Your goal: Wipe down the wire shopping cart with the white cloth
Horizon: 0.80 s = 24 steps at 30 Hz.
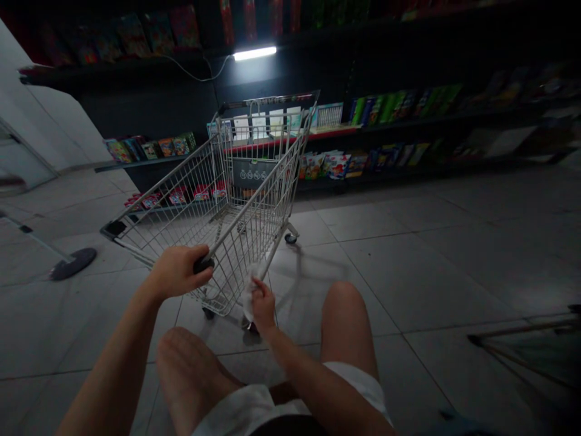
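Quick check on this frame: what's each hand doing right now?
Left hand: closed, holding the black handle of the shopping cart.
Right hand: closed, pinching a white cloth.

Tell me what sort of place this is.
Most likely a small shop, perhaps selling books or stationery: a wire shopping cart stands in an aisle beside long dark shelves of colourful packaged goods.

You have on loose white shorts (254,412) with something dark (290,426) showing beneath them at the middle, a hem ending above your knees (345,309), and your legs below are bare, as are your forearms (113,375), left hand (179,272) and right hand (263,306).
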{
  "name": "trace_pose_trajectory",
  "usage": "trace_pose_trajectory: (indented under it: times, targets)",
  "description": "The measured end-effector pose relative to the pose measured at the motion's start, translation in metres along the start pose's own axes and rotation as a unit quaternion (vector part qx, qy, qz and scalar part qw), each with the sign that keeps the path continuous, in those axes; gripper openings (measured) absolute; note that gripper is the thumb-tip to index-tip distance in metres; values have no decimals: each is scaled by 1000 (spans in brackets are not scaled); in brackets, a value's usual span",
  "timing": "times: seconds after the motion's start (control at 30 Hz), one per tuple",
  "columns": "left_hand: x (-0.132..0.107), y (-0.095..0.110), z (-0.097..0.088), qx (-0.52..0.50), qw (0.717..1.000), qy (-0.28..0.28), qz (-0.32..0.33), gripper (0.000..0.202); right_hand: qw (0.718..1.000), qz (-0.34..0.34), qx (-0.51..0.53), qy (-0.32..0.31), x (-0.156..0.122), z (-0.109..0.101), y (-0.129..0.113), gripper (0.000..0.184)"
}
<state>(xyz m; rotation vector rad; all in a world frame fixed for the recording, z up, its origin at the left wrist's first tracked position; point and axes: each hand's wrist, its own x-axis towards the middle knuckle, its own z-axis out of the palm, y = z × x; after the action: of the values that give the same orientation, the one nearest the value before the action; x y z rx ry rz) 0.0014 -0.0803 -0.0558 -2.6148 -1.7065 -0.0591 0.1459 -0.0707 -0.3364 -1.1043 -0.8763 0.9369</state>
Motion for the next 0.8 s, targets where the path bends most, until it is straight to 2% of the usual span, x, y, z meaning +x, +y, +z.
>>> trace_pose_trajectory:
  times: [0.03,0.1,0.17,0.23,0.3,0.37,0.47,0.53,0.57,0.6,0.67,0.7,0.73,0.8]
  targets:
    - [0,1,0,-1,1000,0,2,26,999,-33,0,42,21,-1,-23,38]
    - [0,3,0,0,1000,3,4,25,984,-151,3,89,67,3,-75,40]
    - [0,7,0,6,1000,7,3,25,961,-264,-10,78,106,16,-121,40]
    - [1,10,0,12,1000,10,1,24,939,-341,-44,27,124,32,-150,41]
    - [1,13,1,14,1000,12,2,24,920,-383,-85,-7,115,46,-154,44]
    - [1,14,2,16,1000,15,5,23,909,-398,-116,-28,84,51,-139,46]
    - [1,12,2,20,1000,18,0,22,890,-426,-127,-101,27,41,-103,47]
    - [1,9,1,24,1000,13,-7,22,871,-449,-118,-161,9,28,-89,44]
    - [0,8,0,26,1000,8,-10,22,866,-455,-115,-172,11,22,-88,41]
    - [-1,7,-1,29,999,1,-12,23,870,-454,-114,-156,20,17,-91,38]
    - [-1,6,-4,33,999,-19,-10,27,894,-426,-126,-59,58,11,-109,37]
    - [-1,7,-6,35,999,-29,-9,30,905,-403,-134,20,82,11,-122,39]
    - [1,8,-8,35,999,-37,-9,36,913,-376,-149,60,107,13,-135,43]
    - [8,16,-11,26,998,-47,-21,48,916,-361,-164,58,145,23,-155,48]
